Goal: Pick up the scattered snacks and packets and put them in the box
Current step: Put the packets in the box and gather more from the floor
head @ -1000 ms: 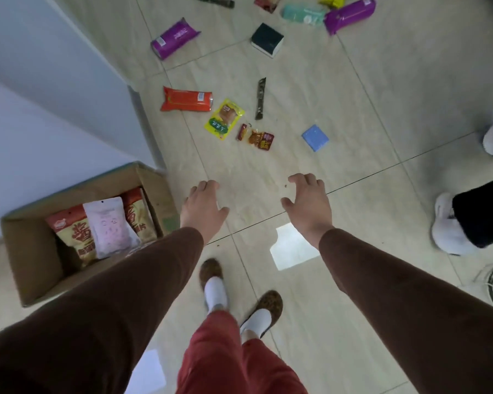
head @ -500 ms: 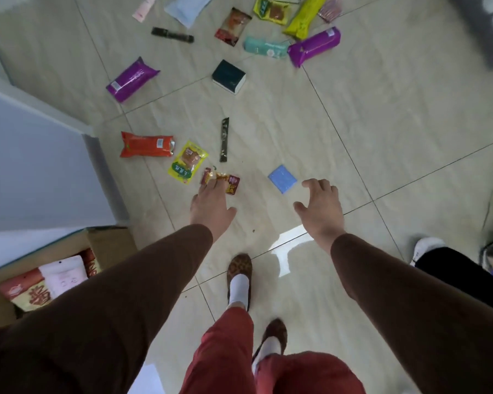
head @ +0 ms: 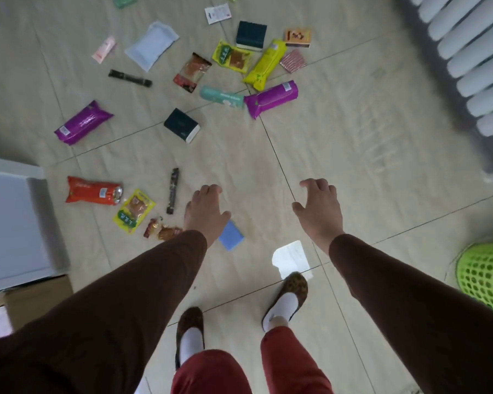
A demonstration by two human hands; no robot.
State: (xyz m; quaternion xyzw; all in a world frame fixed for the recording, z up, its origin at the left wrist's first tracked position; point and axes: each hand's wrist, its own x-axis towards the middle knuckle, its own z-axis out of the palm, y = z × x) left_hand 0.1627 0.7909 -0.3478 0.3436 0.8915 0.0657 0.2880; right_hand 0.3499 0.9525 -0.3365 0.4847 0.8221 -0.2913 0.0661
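Purple packets (head: pixel 83 122), red packet (head: pixel 93 191), blue square packet (head: pixel 231 235), lime-green mesh basket (head: pixel 485 277), leopard-print slippers (head: pixel 292 288)

A pale tiled floor (head: pixel 353 143) carries scattered snack packets (head: pixel 83 122), small boxes (head: pixel 182 125) and a green basket (head: pixel 487 277).

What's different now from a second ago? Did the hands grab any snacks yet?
No grab yet. The person stepped forward, so the box slid off to the lower left edge and more packets came into view ahead. The left hand now hangs over the blue square packet; the right hand reaches over bare floor. Both hands stayed open and empty, and the snacks lie where they were.
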